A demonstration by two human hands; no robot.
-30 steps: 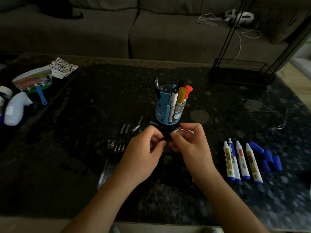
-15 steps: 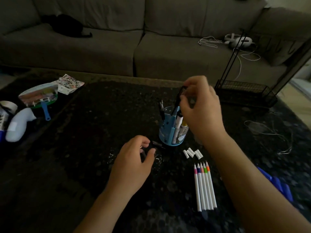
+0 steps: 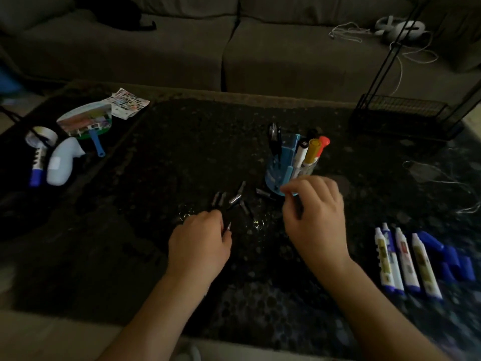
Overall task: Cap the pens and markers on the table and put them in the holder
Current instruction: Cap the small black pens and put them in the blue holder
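Note:
The blue pen holder (image 3: 279,175) stands mid-table with a yellow-capped marker (image 3: 312,149), a red-capped one (image 3: 323,142), a white one and a black pen (image 3: 274,138) in it. Several small silver-and-black pen pieces (image 3: 234,199) lie scattered just left of the holder. My left hand (image 3: 200,243) is curled round a dark pen whose silver tip (image 3: 229,227) sticks out past the fingers. My right hand (image 3: 316,214) hovers low in front of the holder with bent, blurred fingers; what it holds, if anything, is unclear. Several uncapped white markers (image 3: 402,261) and their blue caps (image 3: 454,259) lie at the right.
The dark table (image 3: 169,157) carries a white bottle (image 3: 62,162), a tape roll (image 3: 41,136), a blue-handled fan (image 3: 86,123) and a leaflet at the far left. A black wire rack (image 3: 406,113) stands at the back right, with a white cord (image 3: 442,178) nearby. A sofa is behind.
My right hand has come down from the top of the holder to the table in front of it. My left hand has shifted left and taken up a pen.

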